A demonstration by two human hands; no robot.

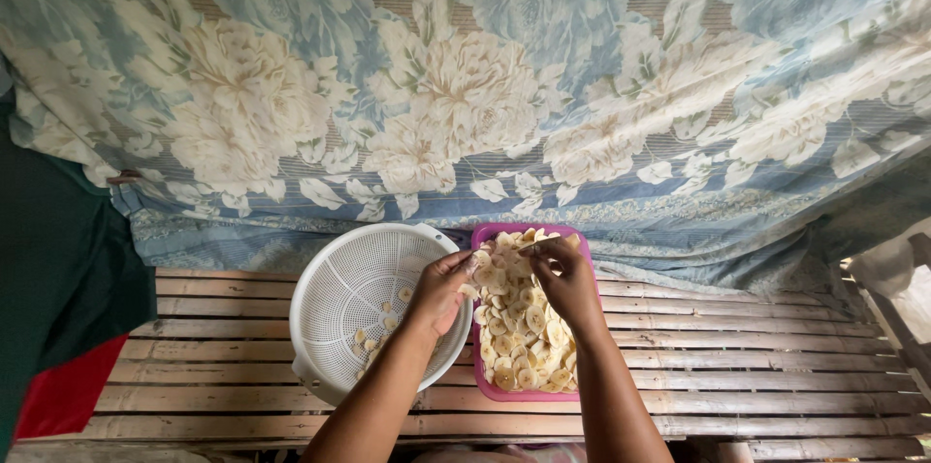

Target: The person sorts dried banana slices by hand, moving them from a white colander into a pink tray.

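**Banana slices handled over pink tray and white colander**

Two bare forearms are seen from above, reaching onto a slatted wooden desk (737, 366). A rectangular pink plastic tray (482, 378) is set on it, heaped with pale yellow round banana slices (524, 337). A round white perforated plastic colander (335, 313) is placed touching the tray's left side; only a few slices are scattered on its bottom.

The left hand (438, 290) is held over the seam between colander and tray. Its fingers (464, 267) are curled and pressed together on what appears to be one slice or a small stuck clump; the exact hold is partly hidden. The right hand (567, 281) is held over the far end of the tray, its fingers (539, 252) closed in a pinch on a thin pale piece, possibly a slice or a small blade; which cannot be told.

The slices are judged light, thin, soft and moist, likely sticky and prone to clinging together. They would tear or bend if squeezed hard, so a gentle pinch at the rim of each disc is judged best. The main heap lies directly beneath and just nearer the body than both hands, within the tray.

A blue and cream floral cloth (465, 85) is hung behind the desk. A dark green and red fabric (58, 327) is noted at the left edge.
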